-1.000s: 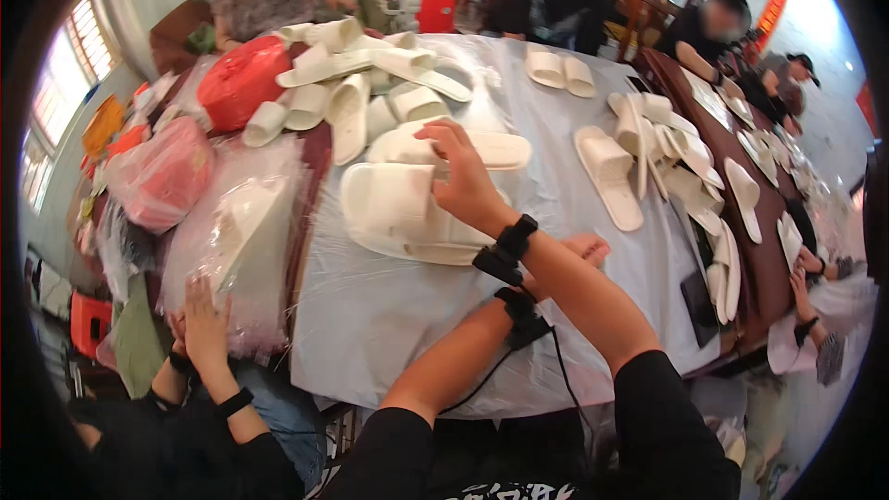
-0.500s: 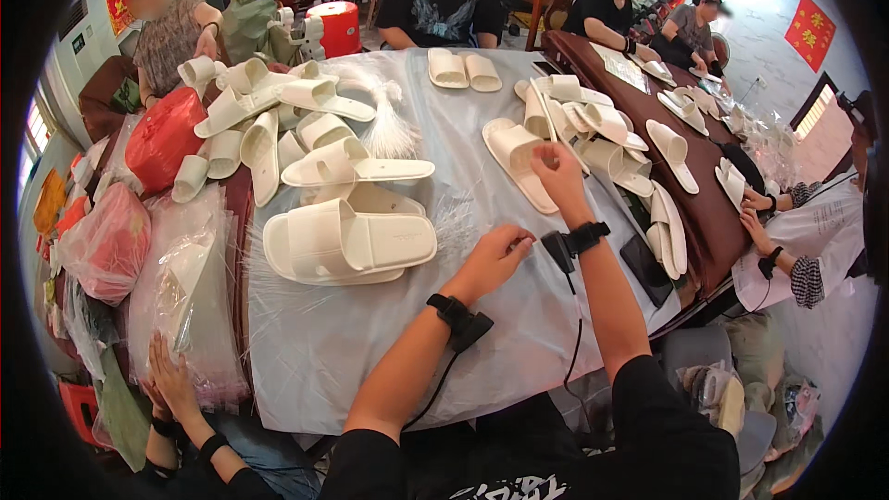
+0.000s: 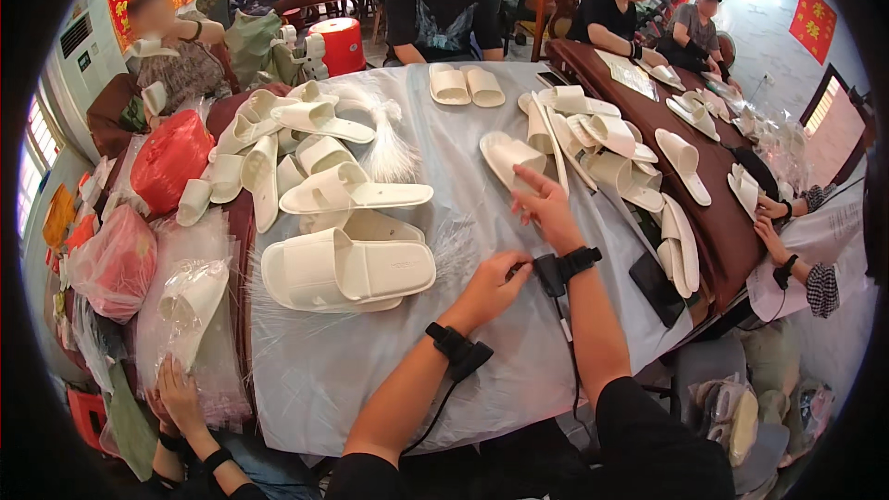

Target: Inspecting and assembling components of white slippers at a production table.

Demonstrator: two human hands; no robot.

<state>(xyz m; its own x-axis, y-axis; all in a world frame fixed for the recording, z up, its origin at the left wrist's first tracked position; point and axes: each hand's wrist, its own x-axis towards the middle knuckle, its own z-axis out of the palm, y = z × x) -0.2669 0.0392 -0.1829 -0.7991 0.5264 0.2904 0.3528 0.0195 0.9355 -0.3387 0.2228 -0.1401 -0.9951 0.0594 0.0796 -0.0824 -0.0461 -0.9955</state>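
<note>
My right hand (image 3: pixel 548 211) lies over the near end of a cream slipper (image 3: pixel 505 157) at the middle right of the table. Its fingers are apart, and I cannot tell whether they touch the slipper. Closer to me, my left hand (image 3: pixel 489 289) has its fingers curled together beside my right wrist; anything held there is hidden. To the left, a large cream slipper (image 3: pixel 301 270) rests on another, with more slippers piled behind. A bundle of thin white strands (image 3: pixel 394 150) sits beyond them. Both my wrists wear black straps with cables.
A grey sheet (image 3: pixel 444 380) covers the table. More slippers (image 3: pixel 611 134) are heaped at right, near a dark phone (image 3: pixel 659 289). Red bags (image 3: pixel 171 162) and clear plastic bags (image 3: pixel 208 352) lie at left. A co-worker's hands (image 3: pixel 176 393) rest on the plastic; other people sit around.
My right hand has come slightly left and down over the slipper, its fingers now spread. My left hand keeps nearly the same place. The person at far left has raised an arm.
</note>
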